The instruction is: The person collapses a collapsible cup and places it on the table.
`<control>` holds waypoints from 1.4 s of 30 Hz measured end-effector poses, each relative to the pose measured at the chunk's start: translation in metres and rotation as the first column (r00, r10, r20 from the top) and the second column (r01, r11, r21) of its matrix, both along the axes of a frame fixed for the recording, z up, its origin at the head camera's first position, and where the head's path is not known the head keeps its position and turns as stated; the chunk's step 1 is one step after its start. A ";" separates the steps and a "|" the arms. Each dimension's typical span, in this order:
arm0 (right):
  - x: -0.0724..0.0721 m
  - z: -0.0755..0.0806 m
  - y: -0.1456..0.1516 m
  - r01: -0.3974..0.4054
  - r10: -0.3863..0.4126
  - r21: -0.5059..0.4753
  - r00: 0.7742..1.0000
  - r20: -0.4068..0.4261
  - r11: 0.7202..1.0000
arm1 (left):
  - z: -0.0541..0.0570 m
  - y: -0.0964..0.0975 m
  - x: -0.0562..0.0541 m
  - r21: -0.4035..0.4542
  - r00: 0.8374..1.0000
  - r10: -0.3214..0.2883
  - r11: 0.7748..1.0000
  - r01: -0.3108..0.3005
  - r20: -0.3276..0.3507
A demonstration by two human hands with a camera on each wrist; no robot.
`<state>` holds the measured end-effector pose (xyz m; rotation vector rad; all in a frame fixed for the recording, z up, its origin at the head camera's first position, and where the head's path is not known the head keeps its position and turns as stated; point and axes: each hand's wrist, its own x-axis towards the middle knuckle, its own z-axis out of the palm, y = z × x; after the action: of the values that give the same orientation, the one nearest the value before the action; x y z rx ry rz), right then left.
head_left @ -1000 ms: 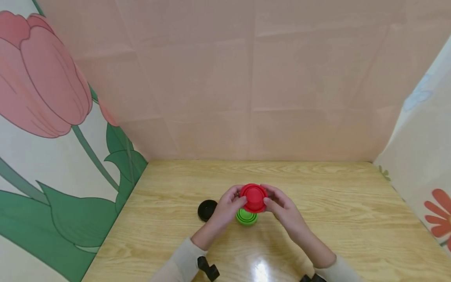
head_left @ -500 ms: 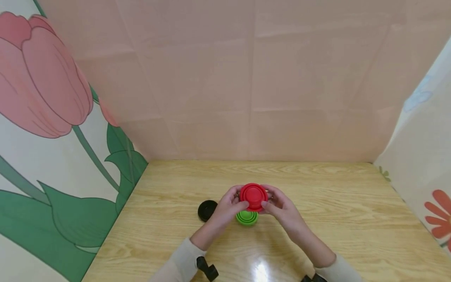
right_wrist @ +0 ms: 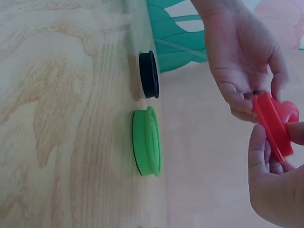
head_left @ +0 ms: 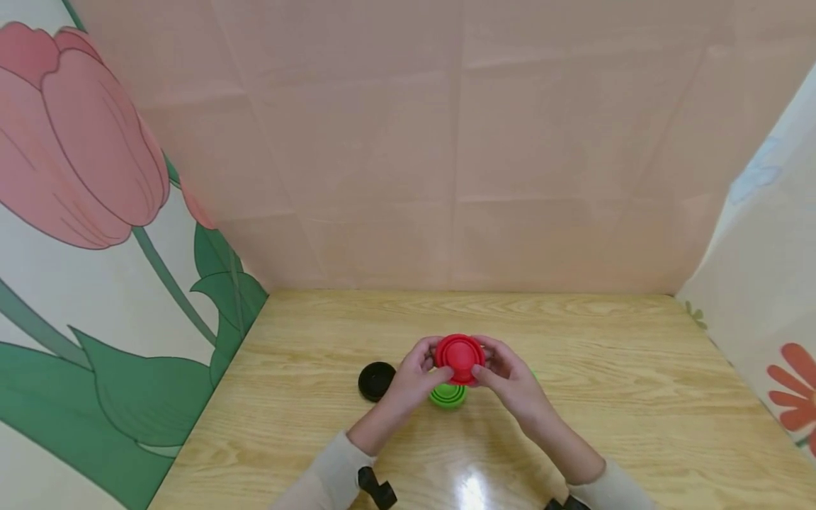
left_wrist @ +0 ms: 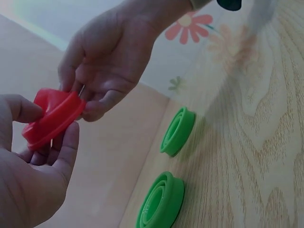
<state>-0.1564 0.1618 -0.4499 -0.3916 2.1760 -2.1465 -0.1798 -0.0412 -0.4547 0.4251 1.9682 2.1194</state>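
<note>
Both hands hold up a red collapsible silicone cup [head_left: 460,353] with ringed folds, above the table in the head view. My left hand [head_left: 410,381] pinches its left side, thumb on the near face and fingers behind. On the opposite side my right hand [head_left: 515,386] grips it the same way. The left wrist view shows the red cup [left_wrist: 52,116] tilted, its middle bulging unevenly under the thumb. Just below and behind it lies a flat green ringed cup [head_left: 448,397], partly covered in the head view.
A round black piece [head_left: 375,381] lies left of the left hand. The left wrist view shows a second green ringed piece [left_wrist: 177,131] on the wooden table [head_left: 306,333]. Its edge peeks out beside my right hand in the head view. A pink cloth backdrop [head_left: 446,177] rises behind.
Both thumbs have slid inward over the red cup's face, and its middle looks flatter with more rings showing. A bit of green now shows past the right hand.
</note>
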 end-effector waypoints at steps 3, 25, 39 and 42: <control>0.001 0.001 0.005 -0.023 0.023 0.059 1.000 0.003 0.998 | 0.001 -0.005 0.001 0.013 0.999 -0.048 0.999 0.048 -0.010; 0.007 0.002 0.015 0.022 -0.021 -0.009 0.993 0.112 1.000 | 0.001 -0.004 -0.005 0.114 0.992 -0.068 0.992 0.056 0.107; 0.012 -0.010 -0.004 0.107 -0.080 -0.145 0.981 0.178 0.984 | -0.010 0.001 -0.001 0.122 0.992 -0.044 0.992 0.030 0.115; 0.012 -0.010 -0.005 0.116 -0.090 -0.127 0.977 0.194 0.985 | -0.012 0.002 0.001 0.093 0.990 -0.057 0.995 0.045 0.130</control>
<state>-0.1443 0.1572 -0.4594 -0.0783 1.9951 -2.2901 -0.1788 -0.0390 -0.4664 0.3374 1.7764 2.1513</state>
